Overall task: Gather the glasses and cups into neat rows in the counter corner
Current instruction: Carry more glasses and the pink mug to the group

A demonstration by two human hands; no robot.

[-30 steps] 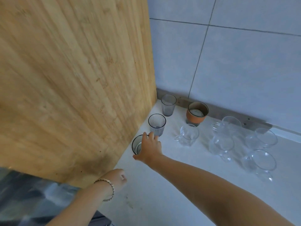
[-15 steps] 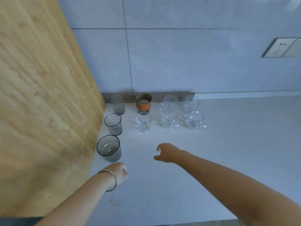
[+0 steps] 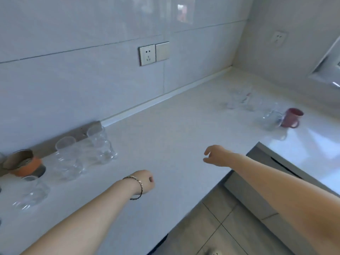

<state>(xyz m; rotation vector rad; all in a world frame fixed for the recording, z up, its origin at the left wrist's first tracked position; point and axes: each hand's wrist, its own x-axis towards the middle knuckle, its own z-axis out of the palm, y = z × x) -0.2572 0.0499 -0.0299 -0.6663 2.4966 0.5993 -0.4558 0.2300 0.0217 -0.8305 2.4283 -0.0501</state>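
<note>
At the far left of the white counter (image 3: 165,137) stand rows of clear glass cups (image 3: 100,144) and an orange-banded cup (image 3: 24,165). Another clear cup (image 3: 31,192) sits in front of them. At the far right a dark red mug (image 3: 291,117) stands beside a clear glass mug (image 3: 270,119), with several faint clear glasses (image 3: 242,97) behind. My right hand (image 3: 216,155) hovers over the counter's front edge, fingers apart and empty. My left hand (image 3: 145,182), with a bracelet at the wrist, is curled into a loose fist above the counter and holds nothing.
A wall socket (image 3: 153,53) sits on the tiled back wall. The counter turns an inner corner at the right, under a second socket (image 3: 278,37). A grey cabinet front (image 3: 272,170) and tiled floor (image 3: 217,223) lie below the counter edge.
The view has swung right, away from the wooden panel and grey glasses, bringing the red mug and far glasses into sight. My right hand has let go of the grey glass and moved right.
</note>
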